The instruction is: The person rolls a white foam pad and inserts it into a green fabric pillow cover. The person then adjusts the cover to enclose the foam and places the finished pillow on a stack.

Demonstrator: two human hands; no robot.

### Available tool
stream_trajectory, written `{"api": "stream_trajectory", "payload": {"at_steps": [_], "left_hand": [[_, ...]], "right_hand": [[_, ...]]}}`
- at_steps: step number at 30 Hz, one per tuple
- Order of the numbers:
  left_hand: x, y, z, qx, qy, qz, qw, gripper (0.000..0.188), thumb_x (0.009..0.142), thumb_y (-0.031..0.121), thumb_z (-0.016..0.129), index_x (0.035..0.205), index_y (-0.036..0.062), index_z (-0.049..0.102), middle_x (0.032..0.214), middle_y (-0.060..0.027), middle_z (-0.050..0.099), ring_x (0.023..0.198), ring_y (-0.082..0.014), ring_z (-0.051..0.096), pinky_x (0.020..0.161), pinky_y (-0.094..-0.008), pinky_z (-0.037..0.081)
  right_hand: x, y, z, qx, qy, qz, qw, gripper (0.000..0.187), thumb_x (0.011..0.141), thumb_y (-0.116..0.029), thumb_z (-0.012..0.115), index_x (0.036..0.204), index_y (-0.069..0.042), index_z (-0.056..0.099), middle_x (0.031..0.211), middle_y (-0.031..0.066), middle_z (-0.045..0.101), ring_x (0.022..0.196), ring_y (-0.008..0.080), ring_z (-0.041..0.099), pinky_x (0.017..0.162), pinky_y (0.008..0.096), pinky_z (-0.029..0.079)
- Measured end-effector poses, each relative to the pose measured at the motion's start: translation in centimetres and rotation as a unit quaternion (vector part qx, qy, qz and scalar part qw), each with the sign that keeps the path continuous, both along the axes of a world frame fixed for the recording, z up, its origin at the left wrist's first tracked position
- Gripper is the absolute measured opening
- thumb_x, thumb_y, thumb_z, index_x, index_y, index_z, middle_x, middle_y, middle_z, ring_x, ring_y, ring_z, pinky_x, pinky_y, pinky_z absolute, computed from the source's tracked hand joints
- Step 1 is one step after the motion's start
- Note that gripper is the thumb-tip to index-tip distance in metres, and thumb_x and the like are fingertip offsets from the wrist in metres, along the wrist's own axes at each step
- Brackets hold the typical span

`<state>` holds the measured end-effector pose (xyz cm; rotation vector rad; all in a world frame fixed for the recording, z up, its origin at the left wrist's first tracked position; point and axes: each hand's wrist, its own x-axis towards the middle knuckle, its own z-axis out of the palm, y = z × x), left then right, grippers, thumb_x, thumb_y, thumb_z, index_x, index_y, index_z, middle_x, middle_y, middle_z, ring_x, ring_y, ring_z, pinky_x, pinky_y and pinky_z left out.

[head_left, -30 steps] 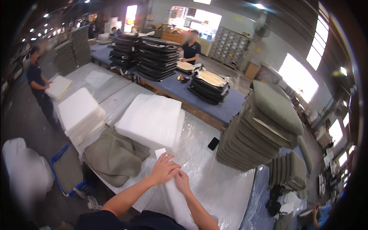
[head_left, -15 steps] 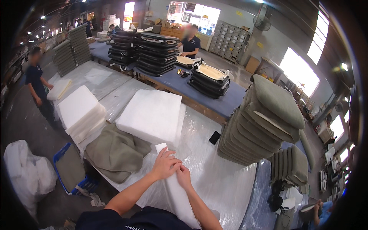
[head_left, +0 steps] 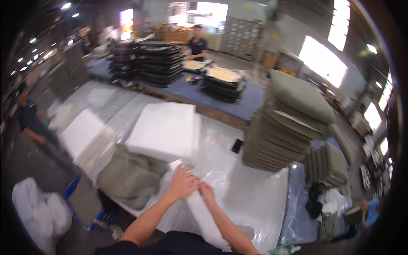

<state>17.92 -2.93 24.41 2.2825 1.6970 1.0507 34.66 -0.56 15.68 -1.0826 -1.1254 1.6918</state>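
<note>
A long white piece of soft padding (head_left: 202, 216) slants from the table toward my body between my forearms. My left hand (head_left: 184, 183) is closed over its far end, fingers bent across the top. My right hand (head_left: 207, 194) pinches its right edge, close beside the left fingertips. Just beyond my hands sits a thick stack of white padding sheets (head_left: 163, 129). Left of my left hand a grey-green fabric cover (head_left: 129, 174) lies crumpled on the plastic-covered table (head_left: 238, 191).
A tall stack of grey-green cushions (head_left: 280, 140) stands at the right, near a black phone (head_left: 237, 146). Black cushions (head_left: 159, 63) are piled on the blue table beyond. A blue crate (head_left: 80, 204) and a white bag (head_left: 40, 216) lie left. Co-workers stand left (head_left: 32, 114) and behind the far table (head_left: 196, 46).
The whole view has shifted slightly and blurred as my head moved. My hands keep nearly the same hold on the white padding.
</note>
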Motion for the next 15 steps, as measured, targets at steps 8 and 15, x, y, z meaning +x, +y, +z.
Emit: {"api": "stream_trajectory", "payload": {"at_steps": [8, 15], "left_hand": [[-0.8, -1.0, 0.0, -0.001, -0.014, 0.037, 0.999, 0.017, 0.091, 0.029, 0.069, 0.094, 0.0182, 0.081, 0.094, -0.0039, 0.076, 0.124, -0.0279, 0.059, 0.124, -0.0552, 0.024], [-0.7, -0.4, 0.2, -0.001, -0.011, 0.027, 1.0, 0.015, 0.09, 0.027, 0.069, 0.096, 0.0188, 0.081, 0.092, -0.0039, 0.075, 0.125, -0.0281, 0.058, 0.124, -0.0561, 0.025]], "right_hand": [[-1.8, -0.6, 1.5, -0.025, 0.071, 0.019, 0.997, 0.027, 0.109, -0.026, 0.058, 0.086, -0.012, 0.062, 0.068, -0.0101, 0.044, 0.058, 0.0017, 0.035, 0.051, 0.0237, 0.025], [-1.1, -0.6, 1.8, -0.018, 0.03, 0.023, 0.999, 0.028, 0.11, -0.026, 0.056, 0.089, -0.01, 0.064, 0.073, -0.0081, 0.05, 0.061, 0.0026, 0.04, 0.055, 0.022, 0.03]]}}
